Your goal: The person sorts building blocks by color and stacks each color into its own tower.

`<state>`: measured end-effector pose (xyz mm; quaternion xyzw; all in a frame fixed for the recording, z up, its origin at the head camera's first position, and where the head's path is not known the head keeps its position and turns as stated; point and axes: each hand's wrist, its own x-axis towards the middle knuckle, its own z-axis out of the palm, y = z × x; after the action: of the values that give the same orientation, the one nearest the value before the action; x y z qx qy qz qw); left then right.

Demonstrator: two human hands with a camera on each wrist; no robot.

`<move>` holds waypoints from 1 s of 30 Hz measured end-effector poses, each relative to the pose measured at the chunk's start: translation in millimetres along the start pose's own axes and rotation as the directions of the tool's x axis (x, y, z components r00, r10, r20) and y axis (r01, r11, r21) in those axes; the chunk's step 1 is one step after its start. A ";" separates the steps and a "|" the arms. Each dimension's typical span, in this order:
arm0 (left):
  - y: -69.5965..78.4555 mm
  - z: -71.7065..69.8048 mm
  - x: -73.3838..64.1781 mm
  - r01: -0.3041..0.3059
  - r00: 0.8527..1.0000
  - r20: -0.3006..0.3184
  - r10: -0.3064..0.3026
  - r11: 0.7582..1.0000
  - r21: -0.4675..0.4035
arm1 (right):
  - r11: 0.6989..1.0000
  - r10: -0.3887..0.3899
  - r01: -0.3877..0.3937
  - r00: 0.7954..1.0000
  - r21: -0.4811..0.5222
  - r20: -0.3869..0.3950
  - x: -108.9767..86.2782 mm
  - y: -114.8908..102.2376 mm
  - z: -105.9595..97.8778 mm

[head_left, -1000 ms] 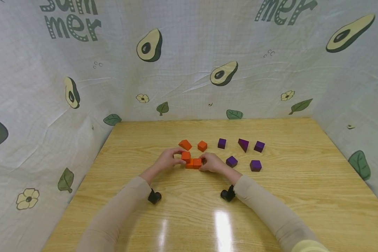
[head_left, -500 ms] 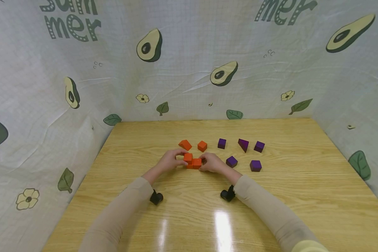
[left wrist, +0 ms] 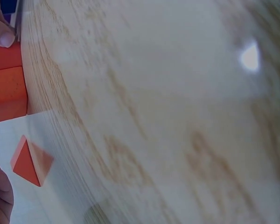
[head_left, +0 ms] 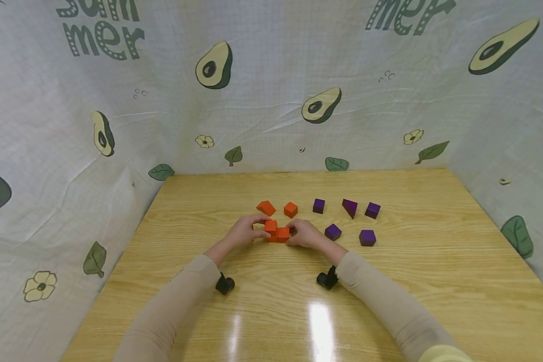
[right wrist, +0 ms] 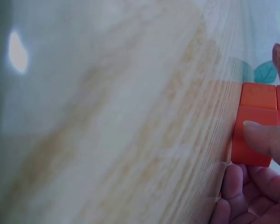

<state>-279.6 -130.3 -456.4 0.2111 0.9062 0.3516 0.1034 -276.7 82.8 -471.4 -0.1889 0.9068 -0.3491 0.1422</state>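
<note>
In the head view my left hand (head_left: 244, 231) pinches an orange cube (head_left: 270, 227) between thumb and fingers. That cube sits squarely over another orange cube (head_left: 273, 239), whose top it hides. Beside the lower one, touching it, is a third orange cube (head_left: 283, 235), gripped at its right side by my right hand (head_left: 304, 233). The right wrist view shows the right thumb (right wrist: 266, 140) flat on the front of its cube (right wrist: 254, 116), with other fingers curled near the tabletop. At the left wrist view's edge, part of my left hand (left wrist: 1, 191) appears below the lower orange cube (left wrist: 9, 95).
Behind the hands lie an orange wedge (head_left: 266, 208) and a loose orange cube (head_left: 290, 209). To the right are several purple cubes (head_left: 367, 238) and a purple wedge (head_left: 350, 208). A patterned cloth (head_left: 271, 100) hangs around the wooden table (head_left: 276, 311).
My left hand has moved slightly right with its orange cube, bringing it into line over the left lower cube. The right hand has stayed on its cube.
</note>
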 end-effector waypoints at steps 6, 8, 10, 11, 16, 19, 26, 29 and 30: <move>0.2 -0.2 -0.9 -0.032 0.999 -0.006 0.032 0.999 0.011 | 1.000 0.005 -0.005 1.000 0.000 -0.001 -0.1 -0.6 -0.2; 0.0 -0.3 -1.1 -0.041 0.999 -0.007 0.041 0.999 0.012 | 1.000 0.004 -0.004 1.000 0.002 -0.001 0.0 -0.6 -0.2; 0.0 -0.5 -1.6 -0.046 0.999 -0.007 0.046 0.999 0.008 | 1.000 0.003 -0.002 1.000 0.002 -0.001 0.1 -0.4 -0.2; -0.3 -0.4 -1.7 -0.049 0.999 -0.006 0.050 0.999 0.006 | 1.000 0.002 -0.002 1.000 0.001 -0.002 0.1 -0.4 -0.1; -1.6 0.8 -1.5 -0.051 0.999 -0.003 0.051 0.999 -0.007 | 1.000 0.000 0.000 1.000 0.001 -0.004 -0.1 0.0 -0.1; -2.1 1.7 -0.9 -0.041 0.999 -0.001 0.041 0.999 -0.015 | 1.000 -0.002 0.002 1.000 0.006 -0.005 -0.3 0.0 0.1; -3.9 3.6 -1.2 0.007 1.000 0.008 -0.007 0.999 -0.031 | 1.000 -0.001 0.001 1.000 0.001 -0.008 0.0 -0.1 0.2; -6.2 5.4 -0.8 0.034 0.999 0.018 -0.033 0.999 -0.022 | 1.000 0.004 -0.004 1.000 0.007 -0.006 0.3 -0.2 0.1; -6.9 6.1 -0.7 0.039 0.999 0.020 -0.039 0.999 -0.021 | 1.000 0.006 -0.006 1.000 0.009 -0.005 0.3 -0.3 0.1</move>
<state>-279.1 -131.6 -465.5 0.1958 0.9052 0.3571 0.1212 -276.8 82.5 -471.3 -0.1848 0.9061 -0.3533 0.1415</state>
